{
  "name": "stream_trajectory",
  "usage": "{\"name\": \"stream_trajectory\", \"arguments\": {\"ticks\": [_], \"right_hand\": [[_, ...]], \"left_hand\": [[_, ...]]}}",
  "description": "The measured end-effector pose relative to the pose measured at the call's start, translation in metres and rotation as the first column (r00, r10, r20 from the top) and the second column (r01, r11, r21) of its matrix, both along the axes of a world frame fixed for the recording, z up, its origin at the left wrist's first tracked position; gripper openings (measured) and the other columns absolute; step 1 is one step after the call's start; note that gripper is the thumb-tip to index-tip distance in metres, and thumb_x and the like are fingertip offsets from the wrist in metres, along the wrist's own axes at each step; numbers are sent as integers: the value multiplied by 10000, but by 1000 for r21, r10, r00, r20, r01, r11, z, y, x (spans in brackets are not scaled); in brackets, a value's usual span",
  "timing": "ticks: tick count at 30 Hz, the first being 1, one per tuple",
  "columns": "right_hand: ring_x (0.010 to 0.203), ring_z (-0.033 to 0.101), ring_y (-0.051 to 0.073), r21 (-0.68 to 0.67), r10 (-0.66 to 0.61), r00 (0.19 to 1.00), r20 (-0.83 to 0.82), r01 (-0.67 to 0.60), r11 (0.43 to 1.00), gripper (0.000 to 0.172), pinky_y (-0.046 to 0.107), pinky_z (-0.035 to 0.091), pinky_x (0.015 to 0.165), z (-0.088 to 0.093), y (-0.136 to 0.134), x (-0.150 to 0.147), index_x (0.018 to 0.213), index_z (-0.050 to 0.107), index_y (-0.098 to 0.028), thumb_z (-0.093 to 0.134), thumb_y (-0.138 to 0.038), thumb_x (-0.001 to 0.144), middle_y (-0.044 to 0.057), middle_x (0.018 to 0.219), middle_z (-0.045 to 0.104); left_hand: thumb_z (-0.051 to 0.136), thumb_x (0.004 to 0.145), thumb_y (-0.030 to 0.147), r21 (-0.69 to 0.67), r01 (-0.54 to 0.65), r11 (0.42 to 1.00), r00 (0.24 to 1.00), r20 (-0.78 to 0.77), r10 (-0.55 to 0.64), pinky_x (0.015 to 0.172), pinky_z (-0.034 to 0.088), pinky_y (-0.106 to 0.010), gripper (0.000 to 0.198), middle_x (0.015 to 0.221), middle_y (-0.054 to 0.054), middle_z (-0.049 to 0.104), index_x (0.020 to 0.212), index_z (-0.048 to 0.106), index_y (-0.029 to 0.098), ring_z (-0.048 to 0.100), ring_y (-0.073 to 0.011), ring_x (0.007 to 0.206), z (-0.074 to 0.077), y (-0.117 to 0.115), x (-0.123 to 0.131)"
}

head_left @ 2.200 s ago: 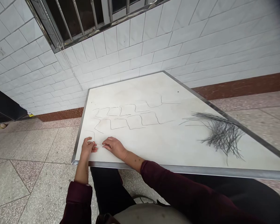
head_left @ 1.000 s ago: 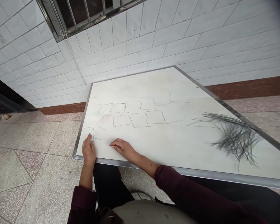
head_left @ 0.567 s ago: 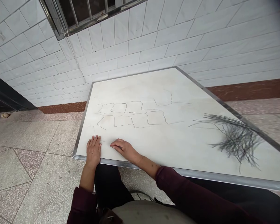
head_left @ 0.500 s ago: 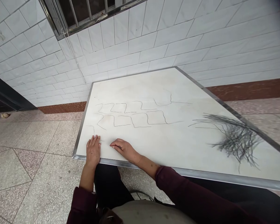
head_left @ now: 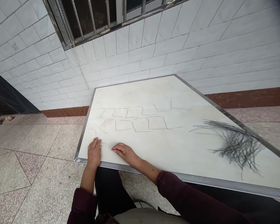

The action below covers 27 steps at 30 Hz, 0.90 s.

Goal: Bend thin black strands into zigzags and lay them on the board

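My left hand lies palm down near the table's front left corner, fingers stretched out flat. Under its fingertips runs a thin dark bent wire; the middle of that wire is covered by the hand. To the right, my right hand rests on its side on the table, thumb and fingers pinched together. Whether anything sits in that pinch is too small to make out. Beyond both hands, several step-shaped bent wires lie in two rough rows. A tangled pile of dark wires occupies the right side.
The white tabletop has a metal edge strip and stands against a tiled wall. A barred window is above it, with a cord hanging down. Speckled floor shows at the left.
The camera view has tilted up slightly, so the table and hands sit lower in the picture. Both hands keep nearly the same places on the table, and the wires look unmoved.
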State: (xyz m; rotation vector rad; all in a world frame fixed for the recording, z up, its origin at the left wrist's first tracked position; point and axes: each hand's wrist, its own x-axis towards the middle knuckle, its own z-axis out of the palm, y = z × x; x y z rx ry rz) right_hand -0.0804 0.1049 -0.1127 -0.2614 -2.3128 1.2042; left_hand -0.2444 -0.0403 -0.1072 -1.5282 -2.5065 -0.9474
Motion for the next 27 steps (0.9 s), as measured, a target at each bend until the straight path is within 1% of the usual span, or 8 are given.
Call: {"name": "stream_trajectory", "arguments": {"ticks": [4, 7, 9, 13, 17, 22, 25, 27], "right_hand": [[852, 642, 170, -4, -3, 1000, 7, 3, 1000, 152, 316, 533, 815, 0, 0, 0, 946, 689, -221, 540, -215, 914, 38, 891, 672], [853, 645, 170, -11, -3, 1000, 5, 3, 1000, 151, 312, 533, 813, 2, 0, 0, 932, 691, -222, 540, -225, 916, 36, 884, 674], [840, 647, 168, -17, -5, 1000, 5, 5, 1000, 157, 307, 534, 799, 3, 1, 1, 922, 691, -220, 535, -237, 920, 36, 877, 674], [844, 649, 170, -47, -4, 1000, 4, 4, 999, 165, 306, 532, 799, 4, 0, 6, 926, 687, -215, 529, -260, 922, 42, 895, 678], [874, 643, 173, -69, 17, 999, 32, -15, 998, 168, 316, 523, 830, 6, -4, 18, 949, 683, -207, 526, -258, 919, 51, 928, 675], [882, 634, 181, -58, 26, 998, 59, -23, 998, 196, 321, 517, 825, 12, -10, 36, 953, 679, -198, 504, -283, 931, 63, 924, 669], [866, 635, 186, -14, 55, 997, 57, -54, 998, 229, 317, 522, 792, 10, -16, 62, 952, 676, -200, 481, -319, 948, 70, 903, 666], [845, 635, 185, 37, 77, 995, 57, -79, 996, 265, 311, 524, 764, 5, -22, 91, 963, 674, -205, 442, -334, 969, 73, 889, 663]], "left_hand": [[449, 937, 251, 113, -12, 994, 992, 129, -3, 1131, 299, -460, 349, 1409, -123, 519, 1243, 609, 202, 419, -256, 1353, 3, 3, -9], [420, 953, 267, 175, -50, 983, 985, 174, 20, 1144, 292, -439, 396, 1425, -112, 502, 1325, 535, 199, 396, -234, 1368, 6, 2, -12], [386, 968, 280, 210, -92, 973, 981, 189, 52, 1148, 289, -422, 426, 1436, -112, 486, 1376, 476, 195, 386, -223, 1373, 8, -3, -10], [379, 977, 300, 277, -195, 941, 966, 220, 136, 1119, 337, -394, 427, 1392, -106, 526, 1388, 454, 212, 468, -214, 1303, 2, -22, 5], [391, 975, 283, 199, -133, 971, 991, 53, 125, 1082, 372, -445, 388, 1309, -124, 595, 1325, 522, 180, 506, -234, 1263, -10, -36, 22], [395, 972, 247, 143, -95, 985, 985, -133, 114, 1076, 369, -483, 360, 1299, -129, 611, 1274, 569, 159, 495, -246, 1283, -16, -38, 30], [385, 974, 225, 101, -104, 989, 968, -219, 124, 1099, 338, -487, 360, 1329, -125, 593, 1278, 569, 166, 466, -241, 1318, -19, -40, 32], [383, 976, 222, 81, -112, 990, 962, -243, 128, 1118, 308, -488, 370, 1360, -121, 569, 1303, 549, 173, 436, -236, 1343, -22, -43, 36]]}}
